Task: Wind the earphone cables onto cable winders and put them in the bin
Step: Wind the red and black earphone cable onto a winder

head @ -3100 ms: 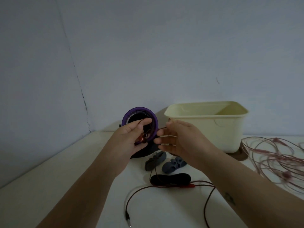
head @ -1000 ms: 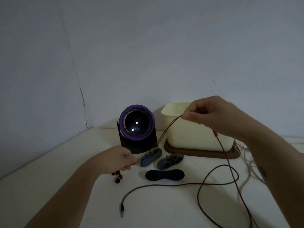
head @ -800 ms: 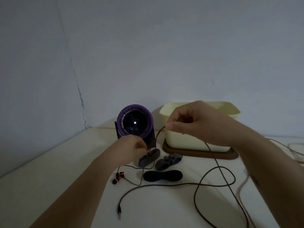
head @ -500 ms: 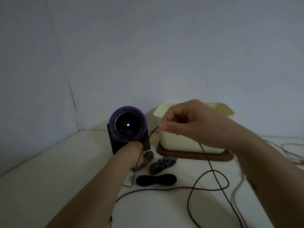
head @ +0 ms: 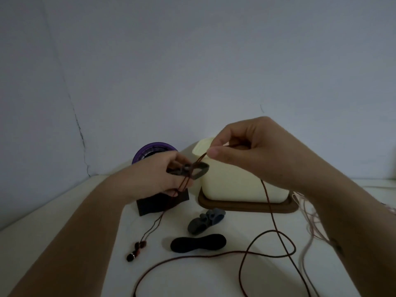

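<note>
Aloft, grey winder (head: 201, 170) between pinching left fingers (head: 169, 160), red cable (head: 271, 213) between pinching right fingers (head: 216, 152) just above.

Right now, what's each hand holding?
Left hand: grips the grey cable winder, red cable across it.
Right hand: pinches the red cable.

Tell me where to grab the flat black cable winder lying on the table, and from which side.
Pinch the black winder across its narrow middle, coming down from above. It lies flat on the table, bone-shaped with wide rounded ends, so the waist likely gives the surest hold.
</note>
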The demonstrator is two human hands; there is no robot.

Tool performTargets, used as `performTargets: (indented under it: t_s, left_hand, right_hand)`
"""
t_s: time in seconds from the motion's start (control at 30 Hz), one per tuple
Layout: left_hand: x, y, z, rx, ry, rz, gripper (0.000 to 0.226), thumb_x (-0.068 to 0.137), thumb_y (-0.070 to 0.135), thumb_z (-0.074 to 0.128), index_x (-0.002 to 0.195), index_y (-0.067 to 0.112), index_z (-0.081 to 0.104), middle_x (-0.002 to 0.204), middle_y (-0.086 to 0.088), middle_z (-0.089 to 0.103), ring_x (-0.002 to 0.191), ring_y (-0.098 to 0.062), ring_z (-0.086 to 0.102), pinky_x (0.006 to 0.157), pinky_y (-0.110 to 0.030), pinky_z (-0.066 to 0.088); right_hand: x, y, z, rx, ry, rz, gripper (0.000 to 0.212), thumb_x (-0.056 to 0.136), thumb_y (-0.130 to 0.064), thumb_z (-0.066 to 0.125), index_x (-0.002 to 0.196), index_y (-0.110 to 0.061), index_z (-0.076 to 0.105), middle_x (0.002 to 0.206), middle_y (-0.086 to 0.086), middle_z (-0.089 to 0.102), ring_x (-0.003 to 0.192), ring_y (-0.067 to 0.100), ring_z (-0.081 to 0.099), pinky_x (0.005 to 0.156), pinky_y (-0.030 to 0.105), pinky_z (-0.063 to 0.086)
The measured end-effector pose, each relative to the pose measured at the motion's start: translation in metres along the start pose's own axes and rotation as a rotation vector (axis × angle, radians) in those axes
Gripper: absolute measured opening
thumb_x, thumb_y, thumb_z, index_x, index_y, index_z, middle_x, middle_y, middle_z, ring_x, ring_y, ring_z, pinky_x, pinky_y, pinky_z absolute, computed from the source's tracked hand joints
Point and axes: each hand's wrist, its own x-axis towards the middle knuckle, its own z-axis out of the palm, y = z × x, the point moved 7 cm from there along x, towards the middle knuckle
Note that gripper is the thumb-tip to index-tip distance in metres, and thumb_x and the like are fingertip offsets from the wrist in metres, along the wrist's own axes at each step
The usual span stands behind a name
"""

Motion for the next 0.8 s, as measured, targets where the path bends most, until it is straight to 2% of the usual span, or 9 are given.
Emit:
performTargets:
  t_s: [0.1, 0.2, 0.27, 0.37, 0.47, 0.53, 0.6, 0.7, 0.8]
  left_hand:
    - [-0.015, 0.036, 0.002, -0.086, 0.024, 0.156, 0.032, 0.077, 0.025, 0.073, 0.106, 0.033, 0.061, 0.084, 0.014, 0.070, 0.060, -0.012, 0.060, 0.060, -0.018, 0.051]
    - [-0.028, 0.055, 0.013, -0.152, -0.037, 0.235, 0.042, 0.067, 0.038, 0.067, 0.108, 0.036, 0.059, 0.075, 0.016, 0.067, 0.057, -0.003, 0.052, 0.058, -0.019, 0.046]
    - [-0.032, 0.060, 0.018, -0.189, -0.089, 0.261, 0.039, 0.073, 0.032, 0.064, 0.112, 0.036, 0.058, 0.087, 0.015, 0.071, 0.059, -0.002, 0.051, 0.059, -0.019, 0.045]
    - [-0.032, 0.053, 0.017, -0.268, -0.090, 0.203, 0.032, 0.092, 0.010, 0.056, 0.114, 0.033, 0.059, 0.098, 0.006, 0.073, 0.063, -0.006, 0.051, 0.057, -0.021, 0.044]
    - [-0.034, 0.048, 0.015, -0.357, -0.120, 0.155, 0.034, 0.082, 0.018, 0.058, 0.115, 0.027, 0.061, 0.104, -0.002, 0.072, 0.064, -0.005, 0.052, 0.054, -0.019, 0.043]
    - [-0.039, 0.052, 0.013, -0.269, -0.117, 0.200, 0.030, 0.086, 0.038, 0.055, 0.114, 0.027, 0.062, 0.096, 0.007, 0.073, 0.063, -0.001, 0.050, 0.054, -0.018, 0.043]
    - [-0.043, 0.059, 0.014, -0.075, -0.082, 0.248, 0.035, 0.084, 0.053, 0.056, 0.110, 0.031, 0.062, 0.074, 0.022, 0.068, 0.058, 0.004, 0.052, 0.056, -0.012, 0.041]
    - [-0.047, 0.066, 0.022, 0.033, -0.068, 0.282, 0.035, 0.071, 0.050, 0.054, 0.102, 0.037, 0.063, 0.056, 0.029, 0.058, 0.055, 0.011, 0.055, 0.056, -0.007, 0.038]
    - [-0.047, 0.065, 0.028, 0.061, -0.087, 0.256, 0.034, 0.065, 0.054, 0.056, 0.095, 0.041, 0.064, 0.061, 0.029, 0.061, 0.059, 0.011, 0.057, 0.060, -0.011, 0.039]
  right_hand:
    - [-0.001, -0.006, -0.008, 0.018, 0.092, -0.035, 0.012, 0.080, -0.032, 0.068, 0.076, -0.022, 0.072, 0.041, -0.009, 0.036, 0.039, 0.007, 0.027, 0.040, 0.012, 0.023]
    - [-0.001, -0.010, -0.014, 0.019, 0.160, -0.064, 0.011, 0.081, -0.031, 0.068, 0.078, -0.021, 0.073, 0.040, -0.009, 0.037, 0.037, 0.006, 0.028, 0.040, 0.010, 0.022]
    - [-0.001, -0.010, -0.017, 0.023, 0.197, -0.064, 0.010, 0.081, -0.032, 0.068, 0.077, -0.023, 0.072, 0.038, -0.010, 0.037, 0.037, 0.005, 0.029, 0.040, 0.010, 0.023]
    - [-0.003, -0.012, -0.019, 0.024, 0.247, -0.067, 0.011, 0.079, -0.035, 0.066, 0.074, -0.027, 0.071, 0.043, -0.002, 0.041, 0.040, 0.006, 0.034, 0.041, 0.011, 0.027]
    - [-0.004, -0.012, -0.020, 0.015, 0.293, -0.053, 0.012, 0.076, -0.039, 0.064, 0.073, -0.029, 0.070, 0.060, 0.007, 0.060, 0.048, 0.012, 0.042, 0.047, 0.015, 0.036]
    - [-0.004, -0.011, -0.020, 0.020, 0.305, -0.040, 0.012, 0.076, -0.038, 0.065, 0.074, -0.028, 0.070, 0.069, 0.010, 0.064, 0.053, 0.016, 0.047, 0.050, 0.016, 0.037]
    - [-0.005, -0.012, -0.017, 0.022, 0.294, -0.042, 0.010, 0.079, -0.035, 0.066, 0.074, -0.026, 0.070, 0.067, 0.011, 0.063, 0.049, 0.007, 0.044, 0.047, 0.012, 0.035]
    - [-0.005, -0.014, -0.014, 0.021, 0.288, -0.050, 0.010, 0.081, -0.030, 0.068, 0.075, -0.022, 0.070, 0.056, 0.011, 0.055, 0.040, 0.004, 0.040, 0.039, 0.009, 0.031]
    - [-0.006, -0.016, -0.017, 0.039, 0.328, -0.066, 0.009, 0.081, -0.028, 0.069, 0.074, -0.021, 0.070, 0.053, 0.003, 0.049, 0.040, 0.003, 0.038, 0.040, 0.008, 0.031]
